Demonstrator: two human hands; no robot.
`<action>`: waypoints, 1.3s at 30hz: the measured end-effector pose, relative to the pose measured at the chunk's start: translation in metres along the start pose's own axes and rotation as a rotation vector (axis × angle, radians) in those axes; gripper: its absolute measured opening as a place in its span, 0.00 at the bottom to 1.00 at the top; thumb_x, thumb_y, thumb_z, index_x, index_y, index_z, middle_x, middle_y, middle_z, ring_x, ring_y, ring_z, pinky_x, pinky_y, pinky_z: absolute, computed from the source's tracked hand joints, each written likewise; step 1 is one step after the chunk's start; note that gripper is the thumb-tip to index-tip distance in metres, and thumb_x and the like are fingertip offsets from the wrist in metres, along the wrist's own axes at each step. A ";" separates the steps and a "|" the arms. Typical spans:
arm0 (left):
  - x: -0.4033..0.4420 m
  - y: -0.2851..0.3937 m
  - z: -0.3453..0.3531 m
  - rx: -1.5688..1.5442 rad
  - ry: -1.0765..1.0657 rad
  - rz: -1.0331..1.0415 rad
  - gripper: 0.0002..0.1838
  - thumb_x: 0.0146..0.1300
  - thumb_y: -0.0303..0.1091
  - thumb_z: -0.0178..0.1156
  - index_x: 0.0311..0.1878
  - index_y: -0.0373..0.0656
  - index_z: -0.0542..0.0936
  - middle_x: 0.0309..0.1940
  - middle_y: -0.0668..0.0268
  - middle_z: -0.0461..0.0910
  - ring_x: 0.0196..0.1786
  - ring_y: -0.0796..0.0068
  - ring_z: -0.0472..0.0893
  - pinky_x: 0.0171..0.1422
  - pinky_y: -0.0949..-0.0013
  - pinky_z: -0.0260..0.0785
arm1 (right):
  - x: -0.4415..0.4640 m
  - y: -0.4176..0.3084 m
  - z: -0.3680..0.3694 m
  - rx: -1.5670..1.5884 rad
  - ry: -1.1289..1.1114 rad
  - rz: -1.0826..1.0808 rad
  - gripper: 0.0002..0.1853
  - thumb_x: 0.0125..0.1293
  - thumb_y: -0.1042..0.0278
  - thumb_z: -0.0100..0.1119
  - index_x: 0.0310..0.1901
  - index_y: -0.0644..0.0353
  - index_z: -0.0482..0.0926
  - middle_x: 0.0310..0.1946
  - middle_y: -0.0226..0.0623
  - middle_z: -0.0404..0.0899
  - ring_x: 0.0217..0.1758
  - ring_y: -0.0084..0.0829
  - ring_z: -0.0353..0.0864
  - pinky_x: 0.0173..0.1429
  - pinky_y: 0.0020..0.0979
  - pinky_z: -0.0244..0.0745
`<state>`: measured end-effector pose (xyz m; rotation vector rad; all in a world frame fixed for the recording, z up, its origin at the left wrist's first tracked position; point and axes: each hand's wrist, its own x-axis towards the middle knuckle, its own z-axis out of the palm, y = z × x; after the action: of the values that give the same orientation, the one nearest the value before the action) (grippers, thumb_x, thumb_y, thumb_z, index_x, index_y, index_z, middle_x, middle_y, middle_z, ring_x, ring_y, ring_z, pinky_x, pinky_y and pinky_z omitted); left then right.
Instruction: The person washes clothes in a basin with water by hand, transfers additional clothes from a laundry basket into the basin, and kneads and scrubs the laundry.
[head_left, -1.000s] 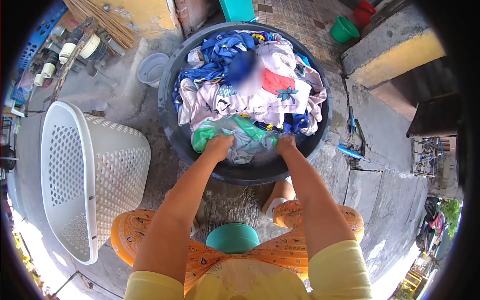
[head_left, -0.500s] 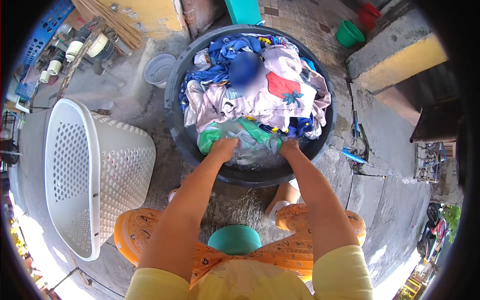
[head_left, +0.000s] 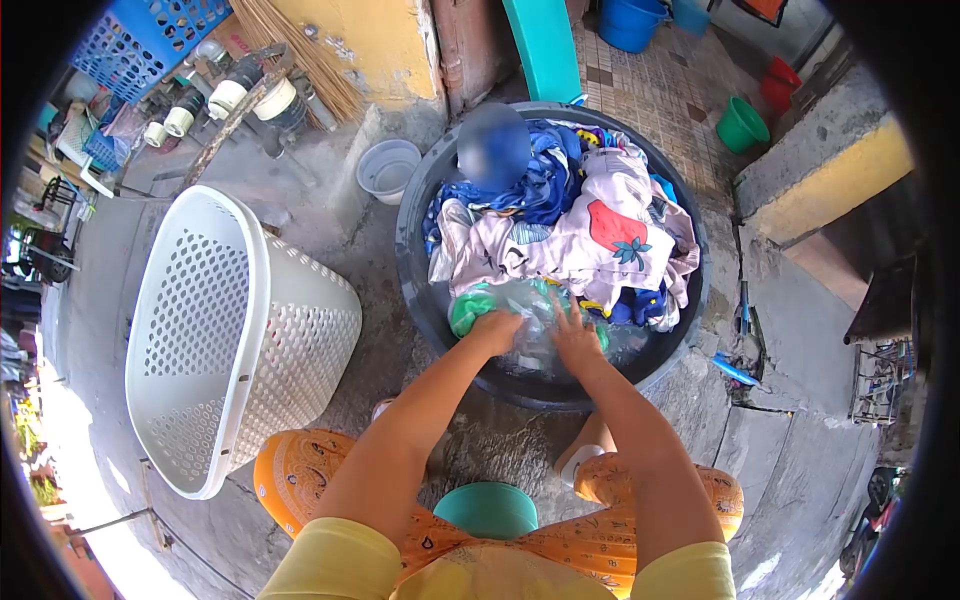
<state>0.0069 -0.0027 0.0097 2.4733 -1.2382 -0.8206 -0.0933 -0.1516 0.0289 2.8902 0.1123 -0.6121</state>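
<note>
A large dark grey basin (head_left: 415, 315) holds a heap of wet clothes and some water near its front edge. In that water lies a green and white garment (head_left: 470, 309), partly under the surface. My left hand (head_left: 496, 331) is closed on its left part. With fingers stretched out and apart, my right hand (head_left: 575, 338) rests against the right part of the same garment. Just behind both hands lies a pale pink cloth with a strawberry print (head_left: 615, 225). Blue garments (head_left: 550, 170) are piled farther back.
A white laundry basket (head_left: 305, 325) with holes stands on the left. Behind it are a small grey basin (head_left: 388, 168) and a blue crate (head_left: 140, 45). Buckets, one green (head_left: 742, 125) and one blue (head_left: 632, 22), stand at the back right. A teal seat (head_left: 487, 510) is beneath me.
The view has shifted, so the basin appears lower and farther right. My hands have come closer together over the green and white garment, and my right hand's fingers are now spread.
</note>
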 end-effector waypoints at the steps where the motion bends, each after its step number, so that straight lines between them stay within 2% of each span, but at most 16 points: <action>1: -0.003 0.003 -0.007 0.013 0.007 0.002 0.11 0.48 0.28 0.54 0.38 0.46 0.72 0.38 0.56 0.74 0.45 0.56 0.74 0.46 0.58 0.66 | 0.005 0.002 0.002 0.004 -0.079 0.017 0.24 0.57 0.69 0.48 0.57 0.40 0.66 0.67 0.38 0.32 0.69 0.50 0.37 0.52 0.43 0.68; 3: -0.013 0.008 -0.017 -0.106 0.016 0.009 0.11 0.48 0.27 0.53 0.37 0.46 0.71 0.40 0.58 0.72 0.44 0.57 0.74 0.45 0.56 0.65 | 0.012 0.005 0.011 0.035 -0.106 0.030 0.18 0.60 0.65 0.44 0.53 0.42 0.70 0.67 0.37 0.35 0.69 0.49 0.34 0.53 0.43 0.67; 5: -0.017 0.006 -0.025 -0.118 0.049 0.037 0.13 0.45 0.27 0.56 0.37 0.48 0.70 0.38 0.63 0.69 0.45 0.60 0.72 0.41 0.59 0.65 | 0.016 0.004 0.027 0.158 -0.006 0.085 0.16 0.60 0.64 0.43 0.51 0.43 0.72 0.65 0.39 0.46 0.69 0.46 0.41 0.54 0.46 0.65; 6: -0.025 0.010 -0.037 0.012 0.215 0.049 0.14 0.44 0.27 0.56 0.37 0.49 0.71 0.41 0.63 0.68 0.48 0.61 0.70 0.42 0.60 0.65 | 0.022 0.004 0.035 0.156 -0.007 0.084 0.16 0.60 0.64 0.43 0.51 0.43 0.72 0.65 0.39 0.46 0.69 0.46 0.41 0.54 0.46 0.65; 8: -0.027 0.005 -0.035 0.210 0.412 -0.036 0.15 0.44 0.27 0.57 0.39 0.50 0.74 0.51 0.61 0.62 0.54 0.59 0.64 0.45 0.60 0.67 | 0.035 0.004 0.045 0.079 -0.413 0.090 0.16 0.59 0.63 0.43 0.50 0.44 0.71 0.62 0.40 0.56 0.66 0.40 0.52 0.56 0.47 0.61; 11: -0.027 0.006 -0.026 0.281 0.209 -0.199 0.15 0.47 0.28 0.54 0.41 0.51 0.78 0.51 0.60 0.62 0.56 0.55 0.61 0.48 0.60 0.66 | 0.030 0.006 0.037 0.207 -0.324 0.124 0.18 0.57 0.65 0.45 0.51 0.45 0.70 0.58 0.40 0.62 0.61 0.38 0.62 0.58 0.46 0.59; 15: -0.014 -0.011 -0.028 0.164 0.167 -0.182 0.14 0.46 0.28 0.57 0.38 0.53 0.79 0.52 0.59 0.61 0.56 0.53 0.63 0.50 0.61 0.67 | 0.011 0.005 -0.016 0.268 -0.191 0.021 0.21 0.54 0.65 0.48 0.53 0.46 0.68 0.59 0.40 0.61 0.61 0.40 0.61 0.57 0.48 0.59; 17: -0.011 -0.022 -0.039 0.136 0.117 -0.195 0.14 0.44 0.28 0.58 0.38 0.53 0.79 0.52 0.59 0.61 0.55 0.55 0.65 0.50 0.61 0.67 | 0.012 -0.001 -0.039 0.473 -0.193 0.131 0.26 0.56 0.62 0.46 0.59 0.45 0.60 0.64 0.39 0.49 0.65 0.48 0.51 0.59 0.54 0.55; 18: -0.010 -0.025 -0.042 0.110 0.059 -0.193 0.15 0.43 0.29 0.60 0.38 0.53 0.80 0.52 0.59 0.62 0.54 0.56 0.67 0.49 0.62 0.68 | 0.010 -0.011 -0.046 0.473 -0.193 0.131 0.26 0.56 0.62 0.46 0.59 0.45 0.60 0.64 0.39 0.49 0.65 0.48 0.51 0.59 0.54 0.55; 20: -0.004 -0.027 -0.042 0.119 0.062 -0.206 0.16 0.42 0.30 0.61 0.38 0.54 0.79 0.51 0.59 0.63 0.52 0.57 0.69 0.49 0.62 0.68 | 0.005 -0.038 -0.055 0.512 0.083 0.165 0.31 0.55 0.61 0.50 0.61 0.43 0.54 0.66 0.39 0.41 0.66 0.48 0.48 0.57 0.57 0.57; 23: 0.004 -0.038 -0.034 0.158 0.026 -0.246 0.20 0.37 0.36 0.65 0.40 0.54 0.78 0.48 0.60 0.66 0.50 0.60 0.72 0.49 0.62 0.68 | 0.000 -0.066 -0.062 0.554 -0.141 0.228 0.34 0.53 0.61 0.54 0.62 0.41 0.53 0.67 0.38 0.34 0.66 0.47 0.49 0.54 0.56 0.62; 25: 0.005 -0.038 -0.033 0.185 -0.012 -0.257 0.24 0.34 0.41 0.67 0.41 0.55 0.77 0.48 0.60 0.67 0.48 0.61 0.73 0.49 0.62 0.67 | 0.007 -0.069 -0.034 0.467 -0.106 0.263 0.34 0.53 0.65 0.55 0.62 0.40 0.53 0.67 0.36 0.34 0.65 0.46 0.51 0.51 0.55 0.66; 28: -0.002 -0.037 -0.039 -0.003 -0.057 -0.231 0.31 0.28 0.47 0.69 0.42 0.49 0.77 0.44 0.60 0.73 0.45 0.62 0.75 0.49 0.64 0.67 | 0.007 -0.055 -0.011 0.411 0.004 0.274 0.31 0.53 0.70 0.54 0.59 0.40 0.56 0.65 0.36 0.42 0.62 0.43 0.57 0.51 0.50 0.68; 30: -0.004 -0.032 -0.039 -0.119 -0.108 -0.254 0.32 0.28 0.48 0.69 0.43 0.47 0.77 0.44 0.59 0.74 0.46 0.61 0.75 0.50 0.64 0.67 | 0.011 -0.036 -0.005 0.501 -0.039 0.229 0.27 0.54 0.73 0.52 0.55 0.41 0.59 0.60 0.35 0.53 0.58 0.40 0.64 0.50 0.43 0.71; 34: -0.004 -0.013 -0.022 -0.369 -0.191 -0.239 0.34 0.32 0.50 0.69 0.44 0.40 0.76 0.43 0.56 0.76 0.47 0.62 0.75 0.49 0.66 0.65 | 0.001 -0.014 0.000 0.429 0.021 0.229 0.23 0.55 0.70 0.52 0.53 0.42 0.63 0.52 0.34 0.65 0.57 0.37 0.66 0.49 0.37 0.71; 39: -0.012 0.023 -0.012 -0.762 -0.217 -0.225 0.30 0.38 0.47 0.69 0.42 0.37 0.76 0.38 0.58 0.76 0.42 0.69 0.75 0.45 0.71 0.65 | -0.014 0.023 0.004 0.375 -0.043 0.159 0.25 0.54 0.70 0.52 0.55 0.41 0.63 0.53 0.32 0.65 0.57 0.32 0.66 0.50 0.32 0.71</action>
<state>-0.0065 -0.0072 0.0344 1.9334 -0.5319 -1.3423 -0.1048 -0.1752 0.0348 3.1955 -0.2646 -0.7334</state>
